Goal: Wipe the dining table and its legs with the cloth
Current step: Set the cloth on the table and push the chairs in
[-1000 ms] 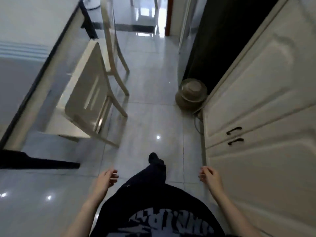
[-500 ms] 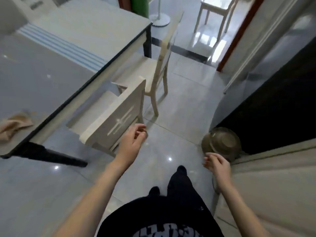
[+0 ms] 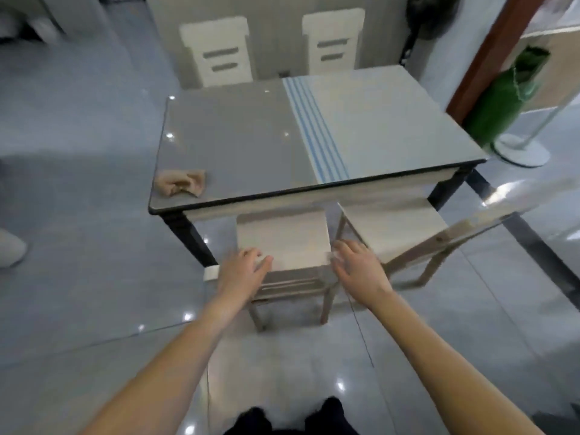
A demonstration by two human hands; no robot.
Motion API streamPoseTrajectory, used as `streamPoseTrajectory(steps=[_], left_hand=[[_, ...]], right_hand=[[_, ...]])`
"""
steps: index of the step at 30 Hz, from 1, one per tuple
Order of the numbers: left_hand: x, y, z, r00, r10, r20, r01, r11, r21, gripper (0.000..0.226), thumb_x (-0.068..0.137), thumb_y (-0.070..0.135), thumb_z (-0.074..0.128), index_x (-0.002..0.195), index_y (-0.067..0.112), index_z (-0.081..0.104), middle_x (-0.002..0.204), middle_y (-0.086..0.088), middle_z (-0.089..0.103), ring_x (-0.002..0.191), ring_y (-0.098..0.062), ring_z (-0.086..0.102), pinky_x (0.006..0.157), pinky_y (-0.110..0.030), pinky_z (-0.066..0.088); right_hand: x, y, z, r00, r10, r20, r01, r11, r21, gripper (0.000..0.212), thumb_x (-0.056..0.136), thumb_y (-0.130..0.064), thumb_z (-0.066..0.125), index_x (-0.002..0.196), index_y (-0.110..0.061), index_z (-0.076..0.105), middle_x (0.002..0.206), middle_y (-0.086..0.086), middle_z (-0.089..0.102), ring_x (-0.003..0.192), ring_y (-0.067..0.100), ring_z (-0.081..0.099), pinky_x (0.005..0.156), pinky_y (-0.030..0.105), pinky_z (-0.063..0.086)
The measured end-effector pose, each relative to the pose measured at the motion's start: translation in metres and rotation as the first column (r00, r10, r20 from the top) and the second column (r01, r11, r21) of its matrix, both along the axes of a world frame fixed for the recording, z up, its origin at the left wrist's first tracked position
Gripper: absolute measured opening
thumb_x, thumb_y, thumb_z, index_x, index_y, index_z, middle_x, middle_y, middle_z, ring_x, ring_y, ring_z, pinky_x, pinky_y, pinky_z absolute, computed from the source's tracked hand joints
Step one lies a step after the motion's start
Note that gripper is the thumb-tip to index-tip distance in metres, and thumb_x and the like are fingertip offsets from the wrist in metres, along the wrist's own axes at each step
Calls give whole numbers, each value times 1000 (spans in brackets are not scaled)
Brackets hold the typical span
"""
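Gleaming glass tabletop [image 3: 251, 136], crumpled tan cloth [image 3: 179, 183] at corner; left hand [image 3: 243, 268], right hand [image 3: 357, 268] loose-fingered, empty.

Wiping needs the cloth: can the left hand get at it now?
Probably yes: the cloth lies uncovered on the table, at its near left corner, with nothing between it and the left hand.

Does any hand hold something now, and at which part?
Nothing is held. The left hand and right hand are open at the near chair; the cloth lies alone on the table.
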State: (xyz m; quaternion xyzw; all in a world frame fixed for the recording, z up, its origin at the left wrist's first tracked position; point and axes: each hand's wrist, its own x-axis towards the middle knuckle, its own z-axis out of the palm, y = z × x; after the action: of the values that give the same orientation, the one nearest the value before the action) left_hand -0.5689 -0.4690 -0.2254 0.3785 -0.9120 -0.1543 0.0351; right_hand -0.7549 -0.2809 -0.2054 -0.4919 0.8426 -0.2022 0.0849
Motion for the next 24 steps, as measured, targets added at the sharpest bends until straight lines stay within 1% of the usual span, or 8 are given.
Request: streamPoseTrajectory(steps=[2,4,7,11,13,17,20,24], left_hand=[[-2,0,-3,999,16,50,-13,998,-67,58,90,59,22,78,20,62,81,-2,67,79,-25,62,70,-34,47],[-3,-2,-4,996,42,79,-37,997,-73,54,92,56,23,67,19,54,70,-1,62,70,-25,60,65,-34,45],[-6,-9,-7,994,78,73,-70,992,-108,57,90,53,18,63,15,51,64,-5,59,62,-28,59,56,-32,40],[-9,-16,-13,990,138,35,-130,976,-177,48,86,38,27,58,11,56,58,-6,59,54,-31,58,46,-30,37],[-11,-17,-14,984,169,49,-155,964,-215,43,81,33,32,55,11,57,53,-5,59,47,-30,56,42,-26,33],[-16,-26,-15,982,186,-16,-183,938,-296,37,77,30,35,50,13,54,45,-4,54,35,-29,48,42,-19,16],[-25,-33,-12,982,184,-33,-186,931,-314,36,77,28,35,49,16,54,43,0,52,32,-22,41,46,-12,4],[-33,-45,-16,981,186,-52,-193,938,-289,38,80,29,34,52,17,55,47,1,53,35,-18,42,44,-10,7]], right_hand=[[-16,-24,-6,995,82,-50,-73,986,153,33,98,-36,38,98,-16,65,100,7,67,98,28,62,74,35,45],[-20,-38,-12,983,127,-131,-87,957,277,47,99,-42,31,83,-14,64,82,9,68,79,31,65,58,33,38],[-23,-48,-16,962,112,-248,-36,956,293,52,99,-43,30,78,-13,68,75,9,70,71,33,66,55,31,34],[-24,-53,-23,954,104,-281,-28,965,262,55,90,-41,32,54,-11,62,48,9,60,43,32,59,43,26,30],[-28,-54,-28,950,138,-282,-61,962,264,51,90,-41,36,56,-11,62,49,8,61,45,32,60,45,26,26],[-37,-68,-37,945,123,-304,-68,980,186,50,83,-39,36,45,-14,54,37,3,51,30,27,48,42,21,22],[-45,-78,-42,934,118,-337,-70,986,150,49,82,-38,36,42,-14,51,35,2,47,27,24,44,42,19,17],[-57,-95,-40,932,115,-345,-78,990,121,47,81,-38,37,41,-16,47,34,1,45,26,23,41,43,17,9]])
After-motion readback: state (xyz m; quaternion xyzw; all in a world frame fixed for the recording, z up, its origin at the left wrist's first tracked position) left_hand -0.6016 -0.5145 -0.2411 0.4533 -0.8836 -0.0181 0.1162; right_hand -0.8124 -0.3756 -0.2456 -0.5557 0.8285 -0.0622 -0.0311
